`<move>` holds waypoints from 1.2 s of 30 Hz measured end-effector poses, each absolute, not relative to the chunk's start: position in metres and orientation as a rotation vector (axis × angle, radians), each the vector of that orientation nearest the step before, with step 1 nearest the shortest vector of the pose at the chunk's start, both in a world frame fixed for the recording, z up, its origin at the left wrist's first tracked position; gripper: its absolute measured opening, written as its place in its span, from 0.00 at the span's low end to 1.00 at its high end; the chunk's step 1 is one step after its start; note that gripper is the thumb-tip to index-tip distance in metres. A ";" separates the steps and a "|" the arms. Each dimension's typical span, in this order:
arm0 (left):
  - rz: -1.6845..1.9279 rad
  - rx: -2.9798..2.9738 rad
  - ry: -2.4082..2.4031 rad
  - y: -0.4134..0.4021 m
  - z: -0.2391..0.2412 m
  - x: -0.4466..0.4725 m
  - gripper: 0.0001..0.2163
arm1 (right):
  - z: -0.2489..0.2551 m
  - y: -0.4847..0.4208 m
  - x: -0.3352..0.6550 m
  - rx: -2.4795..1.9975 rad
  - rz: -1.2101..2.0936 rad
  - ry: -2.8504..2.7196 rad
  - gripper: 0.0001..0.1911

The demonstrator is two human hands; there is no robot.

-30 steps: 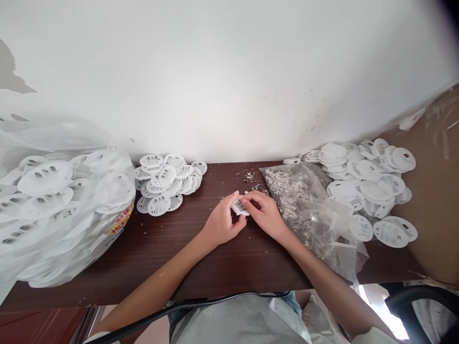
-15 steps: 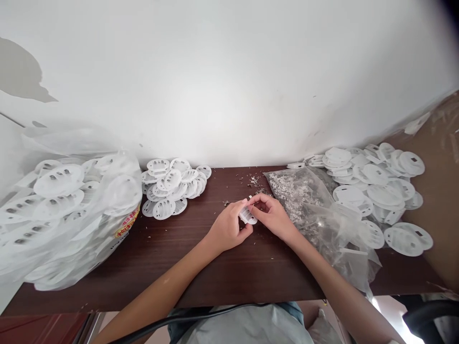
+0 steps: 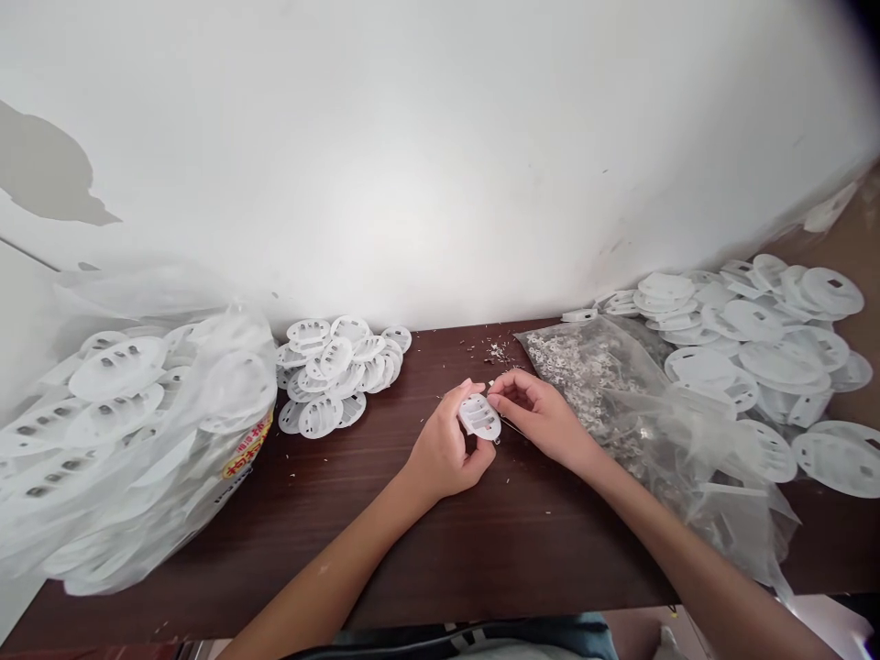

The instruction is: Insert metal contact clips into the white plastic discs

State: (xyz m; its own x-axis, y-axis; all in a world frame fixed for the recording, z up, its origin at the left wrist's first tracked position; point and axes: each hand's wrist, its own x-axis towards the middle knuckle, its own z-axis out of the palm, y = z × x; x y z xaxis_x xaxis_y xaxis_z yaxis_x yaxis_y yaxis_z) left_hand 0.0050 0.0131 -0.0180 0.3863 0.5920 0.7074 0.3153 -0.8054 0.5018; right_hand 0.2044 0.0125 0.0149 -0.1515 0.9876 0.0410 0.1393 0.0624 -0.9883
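At the middle of the dark wooden table (image 3: 385, 541) my left hand (image 3: 448, 447) grips a small white slotted plastic disc (image 3: 479, 417), its face turned toward me. My right hand (image 3: 543, 414) is right beside the disc, thumb and forefinger pinched at the disc's upper edge on something tiny that I cannot make out. A clear bag of small metal pieces (image 3: 619, 385) lies just right of my right hand.
A pile of white discs (image 3: 336, 362) sits by the wall left of my hands. A large plastic bag of bigger discs (image 3: 130, 431) fills the left end. Loose white discs (image 3: 749, 344) spread over the right end. Metal bits (image 3: 491, 348) lie scattered near the wall.
The disc in my left hand has turned so its slotted face shows more fully. My right hand's fingers have drawn into a pinch at its top edge. The view has shifted slightly.
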 end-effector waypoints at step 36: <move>1.336 2.306 0.779 0.011 -0.018 0.005 0.39 | 0.024 0.010 0.212 -1.167 1.267 -1.441 0.14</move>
